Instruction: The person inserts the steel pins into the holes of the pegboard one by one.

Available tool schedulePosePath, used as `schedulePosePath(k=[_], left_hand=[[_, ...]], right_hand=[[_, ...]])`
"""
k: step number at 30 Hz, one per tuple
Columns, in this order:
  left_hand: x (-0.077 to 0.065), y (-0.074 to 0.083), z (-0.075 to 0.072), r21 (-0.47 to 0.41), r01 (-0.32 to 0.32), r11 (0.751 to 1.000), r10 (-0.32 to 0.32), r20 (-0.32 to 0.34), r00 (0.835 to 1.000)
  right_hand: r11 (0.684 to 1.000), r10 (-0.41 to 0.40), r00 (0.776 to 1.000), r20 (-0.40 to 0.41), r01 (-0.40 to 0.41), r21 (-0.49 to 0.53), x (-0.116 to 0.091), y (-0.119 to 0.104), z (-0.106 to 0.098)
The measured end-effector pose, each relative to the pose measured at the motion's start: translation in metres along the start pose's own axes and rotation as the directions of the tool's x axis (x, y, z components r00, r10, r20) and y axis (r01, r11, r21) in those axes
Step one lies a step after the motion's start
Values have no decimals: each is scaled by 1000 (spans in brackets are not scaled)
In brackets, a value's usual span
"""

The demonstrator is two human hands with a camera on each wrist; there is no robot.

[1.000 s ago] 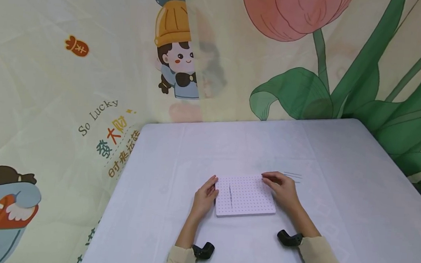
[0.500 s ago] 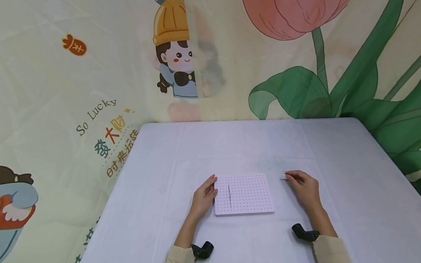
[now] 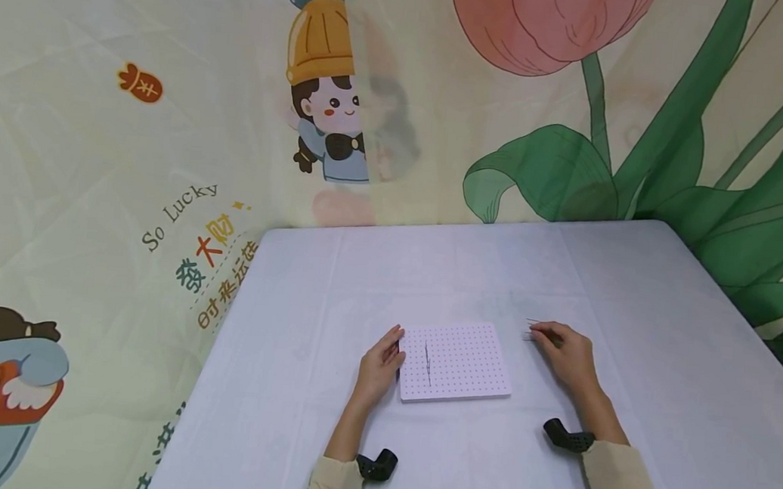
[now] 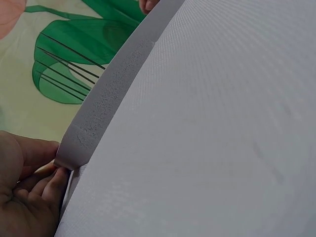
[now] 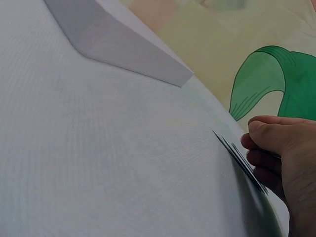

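Note:
A white board (image 3: 467, 371) dotted with small holes lies on the table. My left hand (image 3: 380, 366) grips its left edge between thumb and fingers, also seen on the board's corner in the left wrist view. Several thin dark rods (image 4: 73, 51) rise upright from the board, in a row near its left side. To the right of the board, my right hand (image 3: 564, 353) bends over more thin dark rods (image 5: 239, 160) lying on the cloth. Its thumb and forefinger come together at the tips just beside them; I cannot tell whether a rod is between them.
A white cloth (image 3: 333, 293) covers the table. Printed fabric (image 3: 201, 133) with a flower and cartoon figures hangs behind and to the left of it. A black camera mount (image 3: 377, 465) sits on the left wrist, and another (image 3: 567, 436) on the right.
My right hand has moved away from the board's far right corner, rightward to the lying rods, then dipped slightly lower over them. The left hand stays on the board's edge.

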State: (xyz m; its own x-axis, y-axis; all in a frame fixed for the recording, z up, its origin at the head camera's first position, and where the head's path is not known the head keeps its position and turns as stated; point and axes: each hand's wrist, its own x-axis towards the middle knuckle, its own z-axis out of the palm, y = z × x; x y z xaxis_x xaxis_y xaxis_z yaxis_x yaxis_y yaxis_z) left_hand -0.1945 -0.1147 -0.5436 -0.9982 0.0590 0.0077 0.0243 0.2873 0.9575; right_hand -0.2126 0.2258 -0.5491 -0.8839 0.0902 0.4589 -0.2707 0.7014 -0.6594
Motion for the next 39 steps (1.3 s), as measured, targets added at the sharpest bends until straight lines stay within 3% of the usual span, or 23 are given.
schedulePosePath(k=[13,29,39], left_hand=[[0,2,0,-19,-5,1000,6,8,1000],[-1,2,0,-25,-5,1000,5,3,1000],[-1,3,0,-13,-5,1000,5,12,1000]], right_hand=[[999,28,996,83,-25,-36,-3,11,-6],[997,19,995,102,-12,-74,0,15,-5],[995,-23,989,146,37,-97,1,9,-6]])
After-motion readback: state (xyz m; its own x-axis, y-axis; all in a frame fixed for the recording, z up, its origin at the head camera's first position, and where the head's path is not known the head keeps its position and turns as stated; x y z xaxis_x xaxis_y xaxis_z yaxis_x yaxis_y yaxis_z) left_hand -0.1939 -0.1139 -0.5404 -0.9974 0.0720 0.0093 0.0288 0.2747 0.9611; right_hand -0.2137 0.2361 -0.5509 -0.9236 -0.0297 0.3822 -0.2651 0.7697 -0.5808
